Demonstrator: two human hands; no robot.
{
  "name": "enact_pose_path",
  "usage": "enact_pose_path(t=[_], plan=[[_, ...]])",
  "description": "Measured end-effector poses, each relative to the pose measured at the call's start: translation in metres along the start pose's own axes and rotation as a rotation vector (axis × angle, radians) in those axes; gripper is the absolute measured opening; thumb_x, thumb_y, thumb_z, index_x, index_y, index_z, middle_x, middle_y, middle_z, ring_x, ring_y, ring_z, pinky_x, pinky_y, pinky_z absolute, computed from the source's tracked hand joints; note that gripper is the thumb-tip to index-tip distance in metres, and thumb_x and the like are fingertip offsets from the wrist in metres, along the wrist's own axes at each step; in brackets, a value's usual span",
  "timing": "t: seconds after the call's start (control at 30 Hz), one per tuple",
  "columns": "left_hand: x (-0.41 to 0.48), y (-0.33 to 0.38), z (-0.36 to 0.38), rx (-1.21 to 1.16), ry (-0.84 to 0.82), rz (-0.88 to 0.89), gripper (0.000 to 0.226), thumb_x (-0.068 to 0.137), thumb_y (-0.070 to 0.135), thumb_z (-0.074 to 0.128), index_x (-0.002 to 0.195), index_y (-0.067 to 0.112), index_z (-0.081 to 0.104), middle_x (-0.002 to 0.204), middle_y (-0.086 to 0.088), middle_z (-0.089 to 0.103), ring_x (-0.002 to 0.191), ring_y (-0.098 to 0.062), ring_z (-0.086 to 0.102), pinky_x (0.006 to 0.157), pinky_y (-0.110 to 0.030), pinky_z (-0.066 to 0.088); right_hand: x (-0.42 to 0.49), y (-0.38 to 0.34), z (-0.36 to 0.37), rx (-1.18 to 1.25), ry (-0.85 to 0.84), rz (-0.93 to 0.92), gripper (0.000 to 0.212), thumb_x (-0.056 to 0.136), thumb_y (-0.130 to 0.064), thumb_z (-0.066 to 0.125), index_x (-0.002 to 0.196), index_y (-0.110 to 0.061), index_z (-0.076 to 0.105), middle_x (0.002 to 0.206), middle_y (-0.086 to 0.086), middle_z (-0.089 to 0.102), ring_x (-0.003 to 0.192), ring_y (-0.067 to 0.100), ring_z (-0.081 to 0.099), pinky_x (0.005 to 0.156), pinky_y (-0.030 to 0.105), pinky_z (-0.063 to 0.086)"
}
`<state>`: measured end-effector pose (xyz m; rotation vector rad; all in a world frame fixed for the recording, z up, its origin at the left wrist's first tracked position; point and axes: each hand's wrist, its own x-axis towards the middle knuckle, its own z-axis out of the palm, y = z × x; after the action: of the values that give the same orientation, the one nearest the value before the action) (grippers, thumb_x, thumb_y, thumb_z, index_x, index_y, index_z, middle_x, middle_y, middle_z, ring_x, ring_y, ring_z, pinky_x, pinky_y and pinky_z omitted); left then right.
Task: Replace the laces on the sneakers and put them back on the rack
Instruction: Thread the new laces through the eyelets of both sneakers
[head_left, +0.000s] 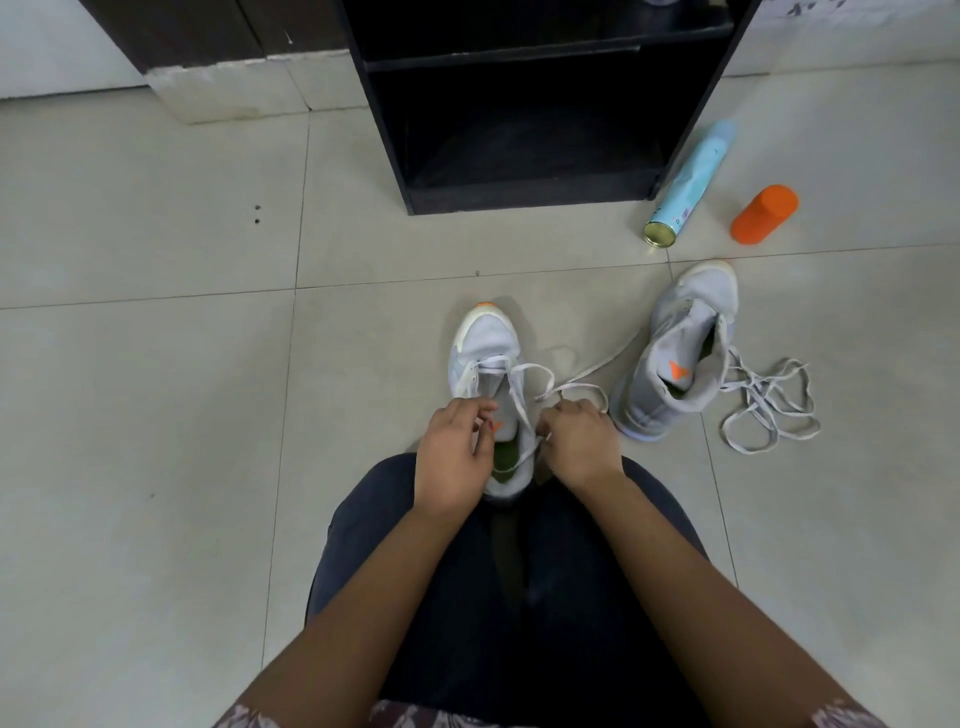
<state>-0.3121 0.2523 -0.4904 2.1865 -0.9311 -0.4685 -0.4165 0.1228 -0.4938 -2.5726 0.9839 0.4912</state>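
A grey sneaker (485, 353) stands on the floor between my knees, toe pointing away, with a white lace (540, 379) threaded through its lowest eyelets. My left hand (452, 457) holds the sneaker's left side at the collar, fingers curled by the tongue. My right hand (576, 441) pinches the lace at the right side of the sneaker. A second grey sneaker (680, 353) stands to the right without a lace. A loose white lace (769, 405) lies tangled on the floor beside it.
A black shoe rack (530, 104) with bare shelves stands ahead. A light blue spray can (691, 182) lies by its right foot, an orange bottle (763, 213) further right. A wall base (234, 93) runs along the back left. My dark-trousered legs fill the lower middle.
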Motion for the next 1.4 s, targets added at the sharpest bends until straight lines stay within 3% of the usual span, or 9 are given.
enact_pose_path(t=[0.17,0.27,0.37,0.63,0.77,0.93,1.1,1.3,1.4], plan=[[-0.013,0.025,-0.012,-0.201,-0.171,0.063,0.031,0.097,0.017,0.048,0.126,0.019,0.056,0.12,0.005,0.062,0.109,-0.009,0.057,0.096,-0.026,0.044,-0.027,0.003,-0.035,0.478,0.157,-0.141,0.024,0.074,-0.04,0.05,0.082,-0.019,0.057,0.079,0.003,0.064,0.082,0.025,0.059,0.074,0.037,0.045],[-0.023,0.048,-0.016,-0.312,-0.291,0.167,0.03,0.099,0.027,0.039,0.118,0.015,0.058,0.104,0.009,0.063,0.095,-0.002,0.057,0.084,-0.024,0.044,-0.054,-0.011,-0.07,1.162,0.074,-0.086,0.012,0.075,-0.026,0.052,0.079,-0.015,0.056,0.064,-0.004,0.059,0.061,0.013,0.053,0.062,0.027,0.046],[-0.036,0.064,-0.027,-0.457,-0.199,0.093,0.023,0.098,0.032,0.041,0.107,0.021,0.059,0.092,0.01,0.06,0.088,-0.006,0.057,0.08,-0.024,0.045,-0.074,-0.013,-0.097,1.405,0.11,-0.041,0.016,0.092,-0.013,0.05,0.088,-0.006,0.064,0.055,-0.015,0.056,0.05,0.004,0.041,0.053,0.016,0.038],[-0.052,0.067,-0.054,-0.399,-0.108,0.227,0.018,0.094,0.026,0.052,0.1,0.017,0.067,0.096,0.006,0.062,0.096,-0.013,0.059,0.086,-0.025,0.045,-0.116,-0.01,-0.091,1.223,0.197,-0.212,0.022,0.087,-0.002,0.051,0.087,-0.02,0.064,0.071,-0.01,0.06,0.071,0.008,0.055,0.075,0.028,0.046],[-0.071,0.065,-0.059,-0.103,0.011,0.369,0.025,0.093,0.035,0.05,0.097,0.02,0.07,0.095,0.014,0.063,0.094,-0.009,0.055,0.086,-0.028,0.042,-0.125,0.007,-0.069,0.388,0.486,-0.132,0.015,0.084,-0.011,0.057,0.087,-0.022,0.067,0.1,-0.006,0.062,0.097,0.019,0.052,0.082,0.036,0.044],[-0.097,0.049,-0.063,-0.131,-0.078,0.351,0.018,0.093,0.027,0.054,0.1,0.017,0.068,0.097,0.022,0.058,0.101,-0.003,0.054,0.08,-0.019,0.044,-0.091,-0.003,-0.039,0.398,0.31,-0.152,0.029,0.09,-0.015,0.053,0.115,-0.025,0.062,0.099,0.001,0.069,0.096,0.024,0.061,0.081,0.038,0.05],[-0.102,0.043,-0.073,-0.22,-0.12,0.299,0.025,0.093,0.031,0.047,0.104,0.017,0.064,0.104,0.01,0.061,0.104,-0.015,0.058,0.088,-0.037,0.049,-0.048,-0.025,-0.034,0.4,-0.122,-0.267,0.045,0.083,-0.022,0.067,0.125,-0.035,0.057,0.1,-0.004,0.063,0.1,0.023,0.063,0.089,0.04,0.051],[-0.084,0.054,-0.083,-0.331,-0.024,0.265,0.061,0.083,-0.016,0.043,0.131,0.02,0.05,0.135,0.013,0.051,0.131,-0.012,0.043,0.107,-0.023,0.034,-0.082,-0.029,-0.051,0.266,0.43,-0.478,0.022,0.094,-0.019,0.051,0.11,-0.014,0.065,0.103,0.007,0.067,0.097,0.027,0.06,0.075,0.037,0.049],[-0.067,0.074,-0.079,-0.433,-0.205,0.244,0.061,0.089,-0.013,0.041,0.139,0.021,0.04,0.141,0.007,0.048,0.135,-0.004,0.037,0.111,-0.017,0.027,-0.117,-0.019,-0.065,0.314,0.607,-0.548,0.031,0.095,-0.03,0.045,0.106,-0.013,0.068,0.093,0.004,0.068,0.087,0.025,0.062,0.067,0.037,0.051]])
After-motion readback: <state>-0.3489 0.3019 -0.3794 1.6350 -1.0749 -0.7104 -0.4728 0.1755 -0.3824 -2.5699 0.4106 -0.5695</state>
